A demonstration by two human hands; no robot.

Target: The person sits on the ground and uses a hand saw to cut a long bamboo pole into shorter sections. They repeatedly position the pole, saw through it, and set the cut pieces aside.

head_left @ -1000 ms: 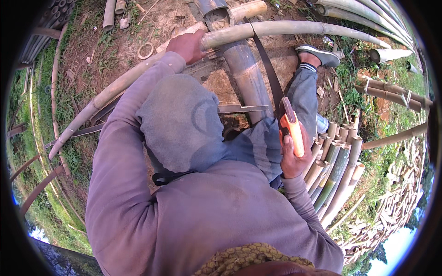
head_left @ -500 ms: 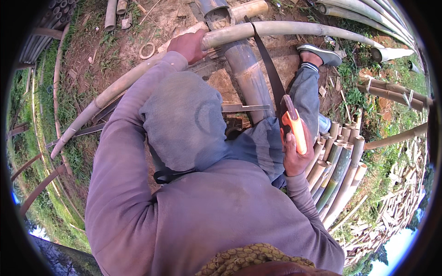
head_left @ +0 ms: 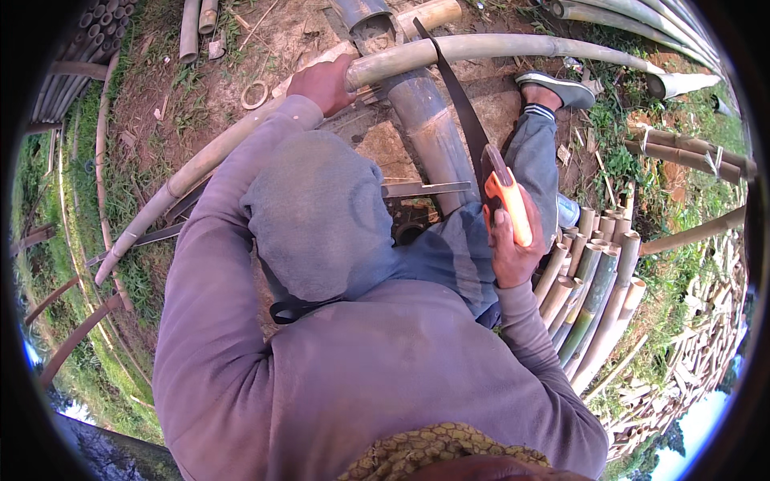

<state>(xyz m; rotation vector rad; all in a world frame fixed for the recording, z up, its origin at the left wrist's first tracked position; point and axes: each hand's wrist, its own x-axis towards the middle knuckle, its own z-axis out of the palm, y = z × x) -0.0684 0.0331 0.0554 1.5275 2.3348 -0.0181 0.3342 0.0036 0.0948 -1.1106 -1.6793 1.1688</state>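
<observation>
A long pale bamboo pole [head_left: 513, 46] arches from the lower left to the far right, resting across a thicker bamboo log [head_left: 433, 132]. My left hand [head_left: 323, 85] is wrapped around the pole, left of the log. In my right hand [head_left: 517, 255], closed round its orange handle, is a handsaw [head_left: 465, 116]. Its dark blade runs up and away, crossing the pole just right of the log, with the tip beyond the pole. I cannot tell how deep the teeth sit in the bamboo. My bent left leg [head_left: 313, 212] lies between my arms.
Cut bamboo pieces [head_left: 589, 289] stand bundled at my right side. More poles [head_left: 642, 28] lie at the far right, and stacked bamboo [head_left: 96, 32] at the far left. A bamboo ring [head_left: 255, 94] sits on the dirt. A flat bar [head_left: 421, 189] extends beside my knee.
My right hand has pushed the saw a little forward and left, so its tip reaches farther past the pole. My left hand keeps its grip on the pole.
</observation>
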